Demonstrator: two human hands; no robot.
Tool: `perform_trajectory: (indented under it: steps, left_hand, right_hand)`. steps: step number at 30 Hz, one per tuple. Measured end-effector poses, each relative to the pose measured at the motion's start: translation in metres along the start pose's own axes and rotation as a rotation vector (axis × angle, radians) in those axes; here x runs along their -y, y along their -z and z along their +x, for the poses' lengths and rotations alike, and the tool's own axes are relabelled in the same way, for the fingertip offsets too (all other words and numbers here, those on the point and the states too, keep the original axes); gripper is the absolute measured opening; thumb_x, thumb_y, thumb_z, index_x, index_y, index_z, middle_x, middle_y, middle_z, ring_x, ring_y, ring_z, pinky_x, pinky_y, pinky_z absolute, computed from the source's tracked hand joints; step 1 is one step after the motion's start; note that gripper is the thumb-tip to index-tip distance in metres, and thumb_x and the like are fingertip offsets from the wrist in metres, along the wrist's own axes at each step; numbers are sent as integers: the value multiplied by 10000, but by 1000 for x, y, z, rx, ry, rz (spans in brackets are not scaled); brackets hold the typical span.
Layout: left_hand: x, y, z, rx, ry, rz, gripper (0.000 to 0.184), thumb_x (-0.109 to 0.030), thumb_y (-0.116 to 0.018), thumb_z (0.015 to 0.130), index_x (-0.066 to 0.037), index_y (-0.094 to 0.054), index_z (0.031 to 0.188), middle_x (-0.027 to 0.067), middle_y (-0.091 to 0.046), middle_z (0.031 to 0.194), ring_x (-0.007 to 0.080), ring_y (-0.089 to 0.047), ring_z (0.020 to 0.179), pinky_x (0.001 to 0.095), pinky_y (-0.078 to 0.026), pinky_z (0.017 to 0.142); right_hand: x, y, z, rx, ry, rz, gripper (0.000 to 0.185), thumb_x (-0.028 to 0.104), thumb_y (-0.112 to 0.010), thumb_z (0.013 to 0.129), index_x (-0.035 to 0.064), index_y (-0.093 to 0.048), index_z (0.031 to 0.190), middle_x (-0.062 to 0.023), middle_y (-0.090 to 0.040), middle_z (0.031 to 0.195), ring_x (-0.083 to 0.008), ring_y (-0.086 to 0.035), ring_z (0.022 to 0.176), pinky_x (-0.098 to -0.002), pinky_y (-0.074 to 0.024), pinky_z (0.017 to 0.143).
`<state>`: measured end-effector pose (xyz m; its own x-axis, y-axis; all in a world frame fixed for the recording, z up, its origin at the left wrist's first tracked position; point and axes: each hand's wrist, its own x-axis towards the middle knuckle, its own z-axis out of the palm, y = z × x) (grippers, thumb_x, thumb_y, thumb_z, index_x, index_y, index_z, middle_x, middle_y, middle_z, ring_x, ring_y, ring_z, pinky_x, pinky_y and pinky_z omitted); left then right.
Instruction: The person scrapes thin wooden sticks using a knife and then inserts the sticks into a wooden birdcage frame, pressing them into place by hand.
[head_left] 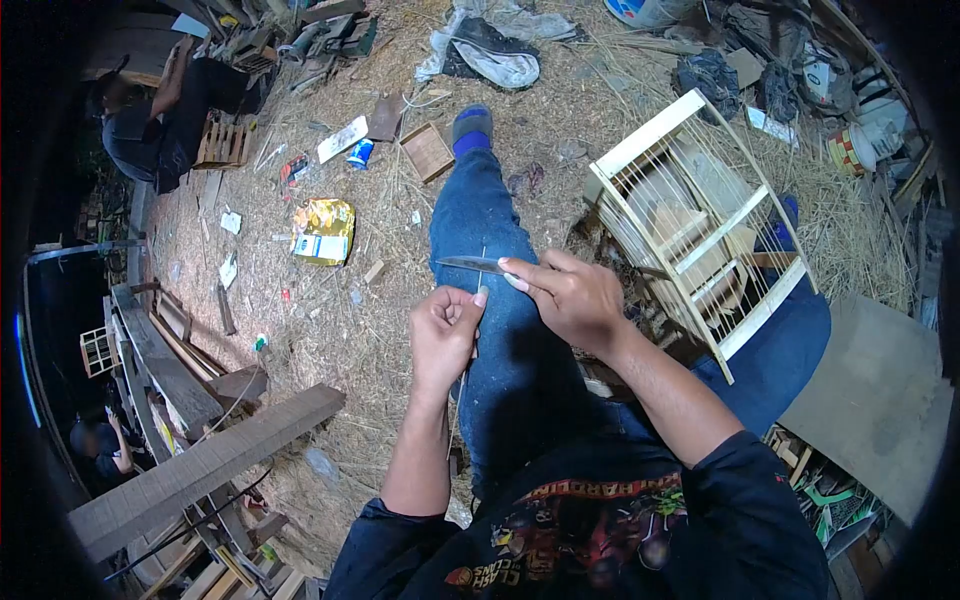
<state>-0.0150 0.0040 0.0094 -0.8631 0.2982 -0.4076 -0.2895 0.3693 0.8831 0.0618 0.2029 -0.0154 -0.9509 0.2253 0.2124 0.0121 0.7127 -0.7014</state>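
My right hand [575, 300] grips a knife [468, 263] by its handle, the blade pointing left above my thigh. Pinched between the thumb and fingers of my left hand [445, 330] is a thin pale strip [484, 282], which looks like wood or bamboo. Its upper end passes by the blade; whether they touch I cannot tell. The lower part of the strip trails down past my left wrist. Right of my hands, a cage [690, 225] of pale wood with thin bars leans over my other leg, with pale wooden pieces visible inside.
Shavings and straw cover the ground. A gold packet [323, 232], a blue can [361, 153] and a small wooden tray [426, 152] lie ahead. A thick wooden beam [215, 470] juts in at lower left. Two other people [150, 130] sit at the left. A board [875, 390] lies right.
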Motion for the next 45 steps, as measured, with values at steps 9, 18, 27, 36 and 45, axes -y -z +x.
perform_trajectory:
  steps: [9, 18, 27, 36, 45]
  left_hand:
    - [3, 2, 2, 20, 21, 0, 228, -188, -781, 1018, -55, -665, 873, -25, -595, 610, 50, -483, 431, 229, -356, 402]
    - [8, 7, -8, 30, 32, 2, 223, -184, -791, 1011, -53, -672, 877, -15, -611, 611, 50, -500, 432, 224, -365, 402]
    - [3, 2, 9, -50, -76, -20, 175, -152, -809, 991, -41, -692, 922, -40, -618, 645, 25, -502, 469, 211, -349, 424]
    - [-5, 4, 17, 1, -43, -66, 144, -106, -792, 996, 3, -702, 968, -29, -646, 646, 14, -506, 497, 208, -338, 444]
    - [-3, 1, 20, -2, -22, -71, 132, -106, -794, 995, -28, -705, 935, -31, -631, 641, 20, -485, 464, 208, -326, 421]
  right_hand:
    - [-1, -2, 3, 22, -67, 11, 265, 280, -717, 1001, 286, -817, 1246, -60, -628, 784, -284, -675, 670, -422, -543, 579]
    - [5, -3, -1, 17, -121, -33, 254, 322, -706, 1016, 305, -818, 1244, -72, -630, 794, -297, -685, 695, -428, -548, 602]
    - [7, 5, 7, 75, -150, 80, 289, 316, -684, 1015, 308, -795, 1282, -74, -665, 857, -310, -713, 795, -443, -569, 692]
    - [-1, 5, 23, 100, -81, 236, 289, 222, -722, 998, 205, -810, 1272, -78, -646, 832, -266, -678, 774, -404, -550, 727]
    - [8, 12, 23, 164, -53, 87, 256, 246, -718, 1001, 237, -826, 1232, -63, -635, 828, -262, -685, 712, -413, -550, 620]
